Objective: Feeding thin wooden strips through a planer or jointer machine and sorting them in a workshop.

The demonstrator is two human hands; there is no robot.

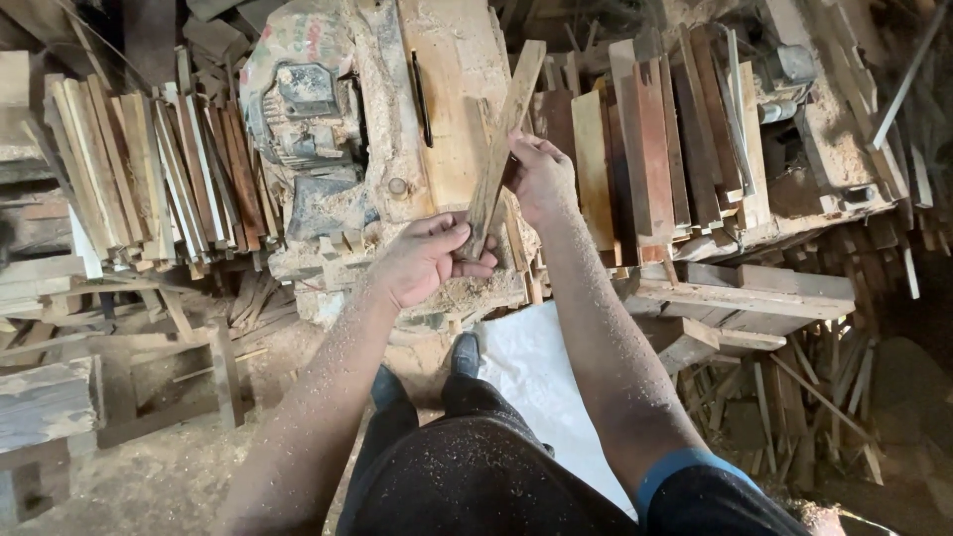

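A long narrow wooden strip [508, 119] slants from the upper right down toward me over a sawdust-covered saw table [397, 149]. My left hand [422, 260] grips the strip's near end, fingers curled around it. My right hand [541, 177] holds the strip about midway along its right edge. A dark blade slot [421, 97] runs along the light wooden tabletop just left of the strip. Both forearms are dusted with sawdust.
A stack of thin wooden slats [149, 169] lies at the left. More planks and strips [665, 149] are piled on a bench at the right. A motor [303, 114] sits left of the tabletop. A white sheet [541, 382] lies on the floor by my shoes; scrap wood [794, 397] litters the lower right.
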